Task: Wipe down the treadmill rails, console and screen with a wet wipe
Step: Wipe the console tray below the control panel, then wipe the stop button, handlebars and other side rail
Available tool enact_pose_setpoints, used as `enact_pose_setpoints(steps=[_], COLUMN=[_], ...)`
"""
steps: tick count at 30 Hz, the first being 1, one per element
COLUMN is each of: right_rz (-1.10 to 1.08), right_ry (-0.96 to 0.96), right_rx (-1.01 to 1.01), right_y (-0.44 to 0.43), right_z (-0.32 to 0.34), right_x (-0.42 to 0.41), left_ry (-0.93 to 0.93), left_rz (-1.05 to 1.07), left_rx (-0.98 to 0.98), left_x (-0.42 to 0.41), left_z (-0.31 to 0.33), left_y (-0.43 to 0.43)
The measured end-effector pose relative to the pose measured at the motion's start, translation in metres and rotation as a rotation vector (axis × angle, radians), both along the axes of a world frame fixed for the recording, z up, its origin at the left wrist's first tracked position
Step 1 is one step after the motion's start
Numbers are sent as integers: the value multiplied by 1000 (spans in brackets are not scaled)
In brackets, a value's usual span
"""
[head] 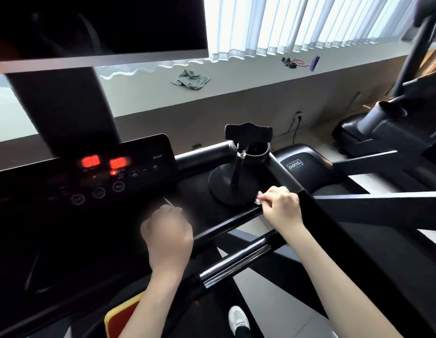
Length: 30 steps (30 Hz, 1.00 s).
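The treadmill console (pixel 95 181) fills the lower left, with red digits lit. The dark screen (pixel 97 23) hangs above it. My left hand (pixel 167 231) is blurred over the console's right part. Its fingers are curled, and a thin pale sliver (pixel 170 203) that looks like the wet wipe's edge pokes out past the knuckles. My right hand (pixel 281 206) rests where the black crossbar (pixel 226 222) meets the right side rail (pixel 333 230). Its fingers are bent over the bar's end. A chrome grip bar (pixel 236 263) runs lower down.
A black phone stand (pixel 238 167) stands on the console tray just left of my right hand, with a cup holder (pixel 257 152) behind it. A crumpled cloth (pixel 191 79) and small items (pixel 314 62) lie on the window sill. Another machine (pixel 392 123) stands at right.
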State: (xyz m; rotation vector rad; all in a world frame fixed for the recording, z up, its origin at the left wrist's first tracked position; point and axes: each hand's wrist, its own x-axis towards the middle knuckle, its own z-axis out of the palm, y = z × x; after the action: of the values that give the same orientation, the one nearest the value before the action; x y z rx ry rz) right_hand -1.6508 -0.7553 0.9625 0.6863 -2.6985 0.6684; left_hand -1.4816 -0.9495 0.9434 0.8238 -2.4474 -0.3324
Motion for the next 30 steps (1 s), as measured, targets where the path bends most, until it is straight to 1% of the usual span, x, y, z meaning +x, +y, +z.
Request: enact_pose_setpoints(steps=[4, 6, 9, 10, 12, 14, 15, 19, 21, 23, 24, 27, 28, 30], right_rz=[-182, -175, -46, -55, -153, -232, -228, -54, -101, -161, -152, -14, 0, -78], right_ry=[10, 16, 25, 24, 37, 31, 23, 61, 31, 40, 54, 91, 87, 75], right_rx=[24, 10, 17, 33, 41, 4, -8, 26, 23, 12, 6, -3, 3, -1], right_y=[1, -8, -10, -6, -2, -10, -16, -24, -20, -25, -30, -36, -34, -33], right_z=[4, 0, -5, -3, -1, 1, 1, -7, -6, -5, -5, -7, -7, -6], right_x=[-6, 8, 27, 24, 15, 18, 25, 48, 41, 43, 49, 64, 63, 59], left_ry=[-16, -22, -22, -21, -14, -7, -4, 0, 1, -5, -8, -9, -9, -10], left_rz=[-8, -16, -21, -25, -28, -27, -27, -29, -34, -32, -32, -30, -33, -35], left_rx=[15, 18, 31, 32, 28, 24, 23, 17, 18, 18, 19, 15, 15, 20], left_x=[1, 1, 1, 1, 2, 2, 2, 2, 2, 2, 2, 2, 2, 2], left_z=[1, 1, 1, 1, 1, 1, 1, 1, 1, 1, 1, 1, 1, 1], left_y=[0, 0, 0, 0, 0, 0, 1, 1, 0, 0, 1, 1, 0, 0])
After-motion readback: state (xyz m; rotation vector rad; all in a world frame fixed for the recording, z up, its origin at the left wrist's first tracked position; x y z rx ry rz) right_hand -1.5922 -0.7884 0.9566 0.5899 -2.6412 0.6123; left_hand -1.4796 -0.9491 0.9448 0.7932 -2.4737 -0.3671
